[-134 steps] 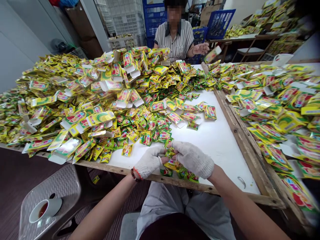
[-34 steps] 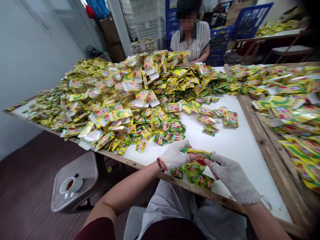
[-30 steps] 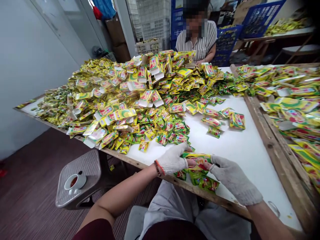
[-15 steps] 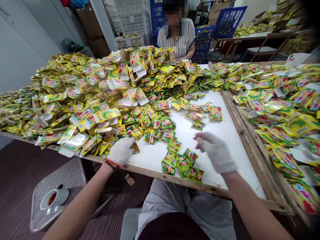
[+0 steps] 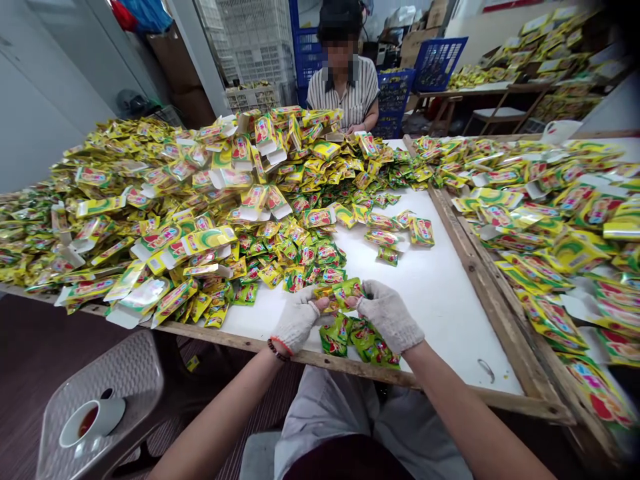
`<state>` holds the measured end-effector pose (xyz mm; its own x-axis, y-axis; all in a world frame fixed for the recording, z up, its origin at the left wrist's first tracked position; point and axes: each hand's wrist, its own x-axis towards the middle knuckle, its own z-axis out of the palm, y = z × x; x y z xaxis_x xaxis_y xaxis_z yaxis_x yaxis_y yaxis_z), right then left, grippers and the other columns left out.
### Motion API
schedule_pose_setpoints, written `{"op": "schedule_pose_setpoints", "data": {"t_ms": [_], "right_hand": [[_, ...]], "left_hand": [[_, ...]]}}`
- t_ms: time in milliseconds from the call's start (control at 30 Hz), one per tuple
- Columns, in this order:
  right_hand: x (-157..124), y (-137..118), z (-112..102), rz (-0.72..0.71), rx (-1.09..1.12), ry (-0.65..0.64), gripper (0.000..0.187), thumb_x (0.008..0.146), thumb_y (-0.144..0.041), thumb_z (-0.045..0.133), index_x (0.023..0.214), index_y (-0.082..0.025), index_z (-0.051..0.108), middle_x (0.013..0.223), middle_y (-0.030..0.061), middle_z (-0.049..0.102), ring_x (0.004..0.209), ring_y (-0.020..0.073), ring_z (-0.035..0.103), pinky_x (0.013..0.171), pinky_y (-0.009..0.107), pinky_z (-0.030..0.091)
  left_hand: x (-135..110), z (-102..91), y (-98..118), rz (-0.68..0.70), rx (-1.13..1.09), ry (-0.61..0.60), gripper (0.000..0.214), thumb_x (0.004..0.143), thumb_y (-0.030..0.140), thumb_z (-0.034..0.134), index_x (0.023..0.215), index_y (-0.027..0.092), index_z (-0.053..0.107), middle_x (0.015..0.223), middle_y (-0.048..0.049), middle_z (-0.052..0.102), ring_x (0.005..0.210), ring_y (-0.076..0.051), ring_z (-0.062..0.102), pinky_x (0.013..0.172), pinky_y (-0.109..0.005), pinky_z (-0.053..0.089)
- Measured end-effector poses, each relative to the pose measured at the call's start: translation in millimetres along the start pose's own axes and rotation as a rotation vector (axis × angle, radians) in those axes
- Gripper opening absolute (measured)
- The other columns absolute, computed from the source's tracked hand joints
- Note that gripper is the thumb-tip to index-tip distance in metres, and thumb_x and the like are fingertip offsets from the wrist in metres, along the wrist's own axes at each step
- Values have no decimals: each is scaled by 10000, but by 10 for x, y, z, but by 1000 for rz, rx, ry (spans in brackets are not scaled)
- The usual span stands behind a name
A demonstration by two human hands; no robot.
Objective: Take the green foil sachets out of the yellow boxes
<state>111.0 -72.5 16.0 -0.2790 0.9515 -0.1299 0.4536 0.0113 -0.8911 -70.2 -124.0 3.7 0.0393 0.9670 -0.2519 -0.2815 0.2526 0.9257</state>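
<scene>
My left hand [image 5: 299, 319], in a white knit glove with bare fingertips, is closed on a small yellow sachet [image 5: 324, 292] above the front of the white tabletop [image 5: 440, 320]. My gloved right hand [image 5: 393, 315] meets it from the right, its thumb and fingers closed on a green sachet [image 5: 349, 291]. The two sachets lie side by side between the hands and seem to touch. Just below them, several green sachets [image 5: 367, 341] form a small cluster near the table edge. A heap of loose sachets [image 5: 295, 248] lies beyond my left hand.
Small open cardboard boxes [image 5: 210, 240] and sachets pile up on the left. A wooden divider [image 5: 470, 263] separates more boxes [image 5: 565, 247] on the right. A co-worker [image 5: 345, 87] sits opposite. A cup of dark drink [image 5: 93, 423] stands on a stool [image 5: 127, 363].
My left hand has moved right from the heap, and my right hand has moved left. They have come together over the cluster with sachets held between them. The view has shifted slightly.
</scene>
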Motion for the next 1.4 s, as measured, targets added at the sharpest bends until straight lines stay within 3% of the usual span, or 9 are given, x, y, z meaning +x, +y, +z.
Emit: {"op": "schedule_pose_setpoints", "data": {"t_ms": [200,333,467,667,800,933,1133,1267,1400], "right_hand": [[-34,33,-45,-58,-17,-35,253,743,-405,605,838,-173,639,797,35,682,719,169,585,623,262,447],[-31,100,-183,-95,-197,28,316,747,-366,597,991,-166,610,831,52,674,743,192,589,672,305,456],[17,237,-350,-147,-14,-2,306,808,-367,520,1029,-168,592,880,67,684,780,191,622,707,316,483],[214,578,-750,96,335,255,345,764,-440,580,946,-147,584,821,66,691,529,135,624,464,242,451],[298,668,-883,133,358,409,363,751,-442,589,956,-143,601,854,86,703,527,136,639,434,222,440],[324,639,-882,91,312,434,377,751,-456,576,949,-137,612,821,88,704,539,150,637,446,241,455],[309,650,-902,-13,201,520,376,789,-475,563,926,-132,630,830,101,698,650,165,623,526,255,475],[263,618,-908,-80,279,617,412,799,-503,565,970,-131,612,854,99,689,650,154,603,539,253,472],[157,561,-847,-103,332,517,402,782,-500,595,958,-139,612,846,81,680,641,142,581,551,251,473]], "left_hand": [[43,251,21,24,-17,-93,496,729,460,703,1095,145,593,1108,-115,653,872,-209,665,665,-300,580],[148,339,63,-43,143,-158,462,741,469,679,1057,154,556,1015,-80,654,656,-142,659,579,-278,564],[366,530,93,0,422,-223,348,821,474,560,1007,189,490,855,-19,625,536,-118,613,492,-259,521],[1351,848,228,549,1333,-102,197,901,223,374,1060,199,488,923,-39,623,850,-149,615,767,-276,510],[2100,1085,338,574,1522,-214,439,759,98,512,1187,196,499,1169,-95,581,1110,-222,532,973,-349,422],[2397,1193,402,507,1667,-283,550,652,177,651,1185,188,517,1198,-134,544,1120,-298,510,955,-424,406],[2021,992,486,464,1750,-240,510,617,477,689,1008,177,552,1067,-119,558,1010,-300,527,835,-393,439],[1422,855,435,631,1621,-233,403,711,423,600,1017,182,497,981,-74,557,895,-226,540,769,-332,441],[921,786,320,683,1485,-204,463,692,356,630,1086,193,451,1031,-67,539,933,-220,540,789,-322,448]]}}
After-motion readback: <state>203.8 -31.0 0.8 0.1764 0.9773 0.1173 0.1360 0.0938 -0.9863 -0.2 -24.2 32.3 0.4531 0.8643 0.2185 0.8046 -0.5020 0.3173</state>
